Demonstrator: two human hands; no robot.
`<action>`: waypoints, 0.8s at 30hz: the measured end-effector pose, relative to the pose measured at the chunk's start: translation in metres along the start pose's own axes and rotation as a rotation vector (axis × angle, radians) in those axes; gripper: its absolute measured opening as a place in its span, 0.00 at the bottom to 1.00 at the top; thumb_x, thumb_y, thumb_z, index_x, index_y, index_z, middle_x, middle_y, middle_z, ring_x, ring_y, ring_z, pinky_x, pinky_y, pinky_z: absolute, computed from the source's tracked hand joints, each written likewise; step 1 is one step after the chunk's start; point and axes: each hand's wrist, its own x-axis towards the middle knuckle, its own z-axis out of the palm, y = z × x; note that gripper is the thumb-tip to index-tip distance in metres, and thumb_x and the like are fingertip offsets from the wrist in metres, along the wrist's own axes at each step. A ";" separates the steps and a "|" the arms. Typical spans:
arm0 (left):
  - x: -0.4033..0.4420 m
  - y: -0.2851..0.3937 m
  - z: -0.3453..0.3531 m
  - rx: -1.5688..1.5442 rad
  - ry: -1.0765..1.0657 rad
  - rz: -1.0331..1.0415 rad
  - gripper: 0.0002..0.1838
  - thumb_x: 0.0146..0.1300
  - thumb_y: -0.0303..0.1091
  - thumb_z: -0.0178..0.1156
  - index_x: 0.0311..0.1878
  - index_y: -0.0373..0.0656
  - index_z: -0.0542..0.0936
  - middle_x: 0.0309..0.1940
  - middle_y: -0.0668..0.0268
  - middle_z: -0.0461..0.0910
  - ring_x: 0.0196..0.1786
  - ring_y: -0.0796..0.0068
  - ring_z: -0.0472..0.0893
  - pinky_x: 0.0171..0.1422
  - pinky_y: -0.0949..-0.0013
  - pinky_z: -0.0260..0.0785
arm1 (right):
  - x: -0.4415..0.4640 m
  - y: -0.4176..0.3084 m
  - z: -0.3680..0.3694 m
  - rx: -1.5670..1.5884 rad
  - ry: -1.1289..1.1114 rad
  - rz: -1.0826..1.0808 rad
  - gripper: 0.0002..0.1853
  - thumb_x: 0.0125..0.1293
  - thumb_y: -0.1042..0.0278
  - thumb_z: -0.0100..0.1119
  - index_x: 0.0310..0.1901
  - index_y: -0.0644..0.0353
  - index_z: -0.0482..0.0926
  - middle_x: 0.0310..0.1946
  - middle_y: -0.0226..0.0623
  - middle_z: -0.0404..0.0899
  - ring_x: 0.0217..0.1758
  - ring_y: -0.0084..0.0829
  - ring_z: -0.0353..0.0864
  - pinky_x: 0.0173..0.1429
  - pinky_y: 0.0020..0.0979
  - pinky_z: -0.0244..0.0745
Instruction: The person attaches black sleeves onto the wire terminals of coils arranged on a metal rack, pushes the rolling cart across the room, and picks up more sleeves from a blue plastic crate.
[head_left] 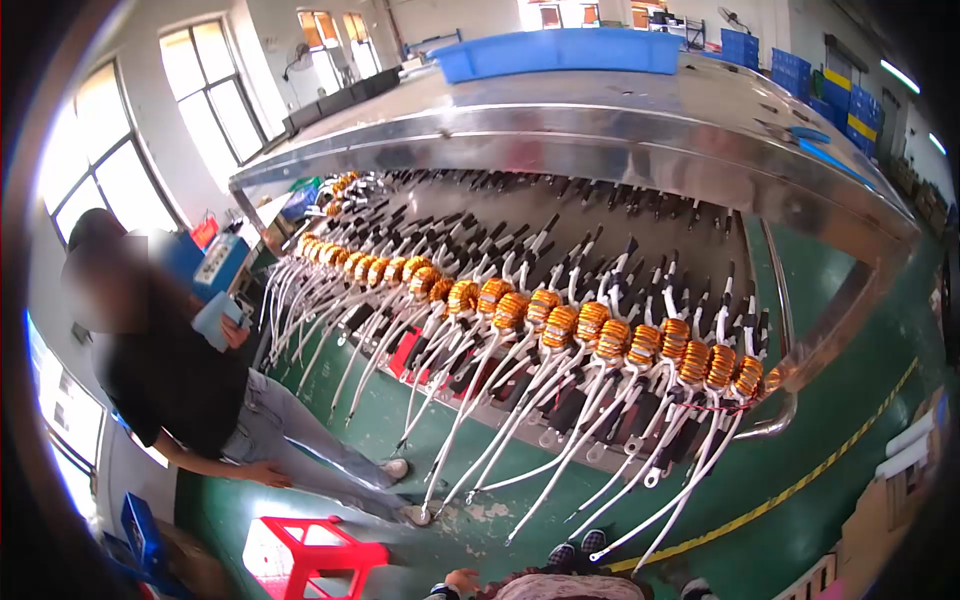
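At the bottom edge, my left hand (pixel 462 580) is partly visible beside my body, apart from the cables; its fingers are too small and cut off to tell their shape. My right hand does not show; a bit of what may be a sleeve (pixel 697 588) appears at lower right. In front of me, a long row of copper-wound coils (pixel 560 326) lies on the shelf under a metal-edged table (pixel 500 125). White cables (pixel 545 460) with ring ends hang from the coils toward the floor, and black-sleeved leads point back across the shelf.
A person (pixel 180 370) stands at left, holding a light blue object (pixel 222 320). A red stool (pixel 310 558) is at lower left. On the tabletop are a blue tray (pixel 560 55) and blue-handled pliers (pixel 808 134). Yellow tape (pixel 800 485) crosses the green floor.
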 end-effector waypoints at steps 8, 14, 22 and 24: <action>0.063 0.006 0.079 0.403 0.023 0.725 0.25 0.45 0.40 0.64 0.50 0.49 0.76 0.30 0.65 0.82 0.35 0.74 0.80 0.41 0.72 0.72 | -0.090 -0.046 -0.037 0.213 -0.224 0.269 0.15 0.57 0.54 0.49 0.22 0.56 0.76 0.21 0.44 0.74 0.25 0.45 0.71 0.32 0.42 0.65; 0.028 0.170 0.086 -0.282 -0.148 0.351 0.22 0.48 0.38 0.60 0.50 0.51 0.76 0.25 0.66 0.80 0.29 0.77 0.80 0.37 0.75 0.71 | -0.030 0.008 -0.073 -0.475 -0.120 -0.096 0.13 0.59 0.59 0.47 0.38 0.59 0.75 0.33 0.43 0.76 0.36 0.46 0.71 0.44 0.39 0.67; -0.014 0.188 0.144 -0.074 0.216 0.218 0.12 0.55 0.29 0.54 0.43 0.46 0.77 0.26 0.63 0.79 0.27 0.61 0.78 0.42 0.59 0.69 | 0.113 0.053 -0.182 0.496 0.130 0.389 0.09 0.53 0.68 0.51 0.37 0.58 0.76 0.21 0.28 0.73 0.20 0.19 0.69 0.24 0.24 0.66; -0.010 0.212 0.173 -0.079 0.326 0.189 0.10 0.57 0.27 0.52 0.41 0.42 0.78 0.27 0.62 0.79 0.27 0.58 0.77 0.45 0.54 0.68 | 0.121 -0.011 -0.254 0.284 0.087 0.537 0.08 0.51 0.70 0.52 0.34 0.56 0.76 0.18 0.26 0.71 0.19 0.18 0.68 0.22 0.24 0.65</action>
